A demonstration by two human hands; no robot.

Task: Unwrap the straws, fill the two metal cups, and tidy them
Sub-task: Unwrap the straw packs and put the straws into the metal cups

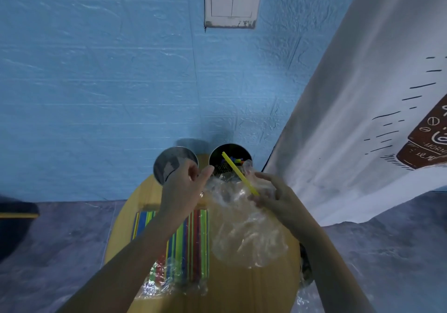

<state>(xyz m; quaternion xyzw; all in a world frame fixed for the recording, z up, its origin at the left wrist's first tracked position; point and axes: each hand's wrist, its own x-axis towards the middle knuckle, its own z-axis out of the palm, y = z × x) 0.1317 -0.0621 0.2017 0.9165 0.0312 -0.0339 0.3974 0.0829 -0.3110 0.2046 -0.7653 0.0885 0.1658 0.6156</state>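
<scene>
Forearms come in from the bottom edge, the left forearm [135, 252] crossing a wrapped straw pack [191, 240]. The pack holds striped red, green, blue and yellow straws in clear film. It lies flat on the left half of the round wooden table [242, 288].

Just right of the pack is a crumpled clear plastic bag [244, 230], looking empty, its far end under the right hand.

Left hand [186, 184]: raised above the table, fingers loosely spread, thumb out, nothing visibly held.

Right hand [273, 196]: fingertips pinch the near end of a yellow straw [239, 176]. The straw slants up and away, its far tip over the mouth of the right cup.

At the table's far edge, against the wall:
- Left metal cup [169, 162]: bare inside, partly hidden by the left hand.
- Right metal cup [217, 158]: coloured straw ends [235, 160] showing inside.

Beyond are a blue textured wall [96, 95] with a white switch plate [232, 0] high up, and a pale printed cloth [362, 95] hanging at right.
</scene>
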